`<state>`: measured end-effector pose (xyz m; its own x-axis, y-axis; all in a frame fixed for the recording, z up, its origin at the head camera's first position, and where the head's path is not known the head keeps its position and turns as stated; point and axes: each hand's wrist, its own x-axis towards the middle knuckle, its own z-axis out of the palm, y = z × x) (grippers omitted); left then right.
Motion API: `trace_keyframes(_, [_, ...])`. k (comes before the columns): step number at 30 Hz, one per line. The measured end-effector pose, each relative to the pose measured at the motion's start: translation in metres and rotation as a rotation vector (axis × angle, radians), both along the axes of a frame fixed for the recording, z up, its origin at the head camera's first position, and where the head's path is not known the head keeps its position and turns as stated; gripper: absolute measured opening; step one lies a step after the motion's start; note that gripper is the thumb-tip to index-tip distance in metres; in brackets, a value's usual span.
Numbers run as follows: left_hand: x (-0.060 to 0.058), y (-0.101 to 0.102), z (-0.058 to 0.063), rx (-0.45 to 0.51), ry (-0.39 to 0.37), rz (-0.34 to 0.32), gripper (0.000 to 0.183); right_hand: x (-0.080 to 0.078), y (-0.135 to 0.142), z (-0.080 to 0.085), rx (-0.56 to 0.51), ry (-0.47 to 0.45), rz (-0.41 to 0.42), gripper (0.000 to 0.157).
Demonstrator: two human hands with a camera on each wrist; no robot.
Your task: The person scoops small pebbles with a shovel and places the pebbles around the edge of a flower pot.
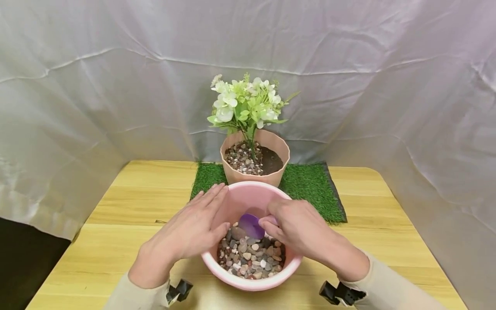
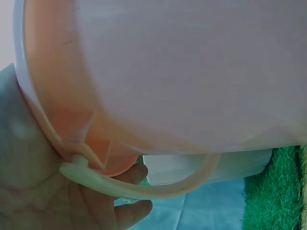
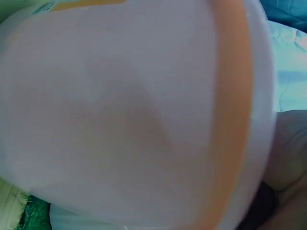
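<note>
A pink bucket (image 1: 251, 282) with a white rim stands near the front of the table, pebbles (image 1: 255, 260) covering its bottom. My left hand (image 1: 195, 226) rests against the bucket's left rim, its fingers extended along the edge and the thumb over the inside. Below that palm, the left wrist view shows the bucket's curved handle (image 2: 139, 191) hanging down. Reaching over the right rim, my right hand (image 1: 300, 221) grips a purple scoop (image 1: 251, 225) by its handle. The scoop's bowl is inside the bucket, at the far side of the pebbles. In the right wrist view the bucket's wall hides most of this hand.
Right behind the bucket is a peach flowerpot (image 1: 232, 174) with white flowers (image 1: 248, 103). Small stones cover the pot's left part, while dark soil shows at its right. The pot stands on a green turf mat (image 1: 317, 193). Grey cloth (image 1: 116, 107) surrounds the wooden table (image 1: 128, 206).
</note>
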<state>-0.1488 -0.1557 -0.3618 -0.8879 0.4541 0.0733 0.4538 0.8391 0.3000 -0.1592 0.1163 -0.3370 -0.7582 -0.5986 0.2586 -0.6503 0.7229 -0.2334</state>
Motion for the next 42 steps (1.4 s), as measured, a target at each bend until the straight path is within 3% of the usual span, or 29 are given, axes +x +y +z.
trace_keyframes(7, [-0.001,0.000,-0.001,0.006,-0.001,0.003,0.082,0.003,0.000,0.005,-0.042,-0.059,-0.025,0.017])
trace_keyframes(13, [0.000,0.000,-0.001,0.014,-0.015,0.004,0.083,0.000,-0.010,-0.001,-0.021,-0.066,-0.079,0.017])
trace_keyframes(23, [0.000,0.000,-0.001,0.024,-0.016,0.007,0.083,-0.005,-0.019,0.000,-0.060,-0.278,-0.180,0.023])
trace_keyframes(30, [0.000,0.000,0.000,0.025,-0.019,0.005,0.083,0.000,-0.018,0.004,-0.142,-0.462,-0.129,0.012])
trace_keyframes(39, [0.000,0.000,-0.001,0.032,-0.020,0.011,0.083,0.006,-0.014,0.007,-0.172,-0.568,-0.039,0.014])
trace_keyframes(42, [0.000,0.000,-0.001,0.032,-0.020,0.017,0.083,0.007,-0.011,0.008,-0.177,-0.560,-0.022,0.014])
